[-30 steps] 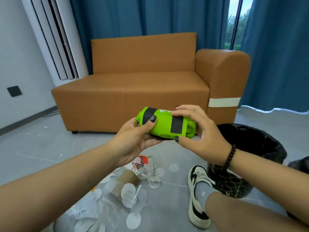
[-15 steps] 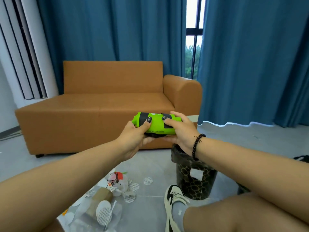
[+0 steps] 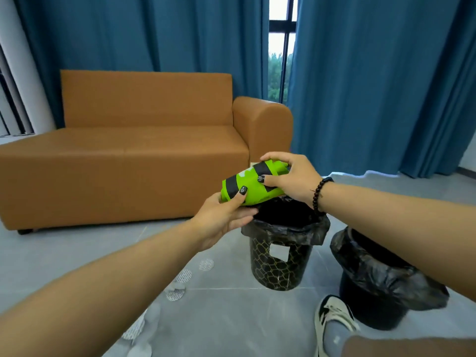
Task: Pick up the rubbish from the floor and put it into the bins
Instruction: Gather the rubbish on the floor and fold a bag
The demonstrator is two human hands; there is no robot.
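Note:
A bright green packet with black bands (image 3: 251, 185) is held in both hands, tilted with its right end higher. My left hand (image 3: 224, 219) grips its lower left end, thumb on top. My right hand (image 3: 292, 177) grips its upper right end from above. The packet hangs just over the open mouth of a black patterned bin (image 3: 279, 264) lined with a black bag. A second bag-lined black bin (image 3: 373, 284) stands to the right, partly hidden by my right forearm.
Several white round paper discs (image 3: 177, 289) lie on the grey floor at lower left. An orange sofa (image 3: 134, 161) stands behind, blue curtains (image 3: 373, 86) at the back. My shoe (image 3: 333, 320) is on the floor beside the second bin.
Both hands carried the green packet to the right and tilted it, so it now hangs over the patterned bin's mouth. The view turned right; the second bin came fully into view.

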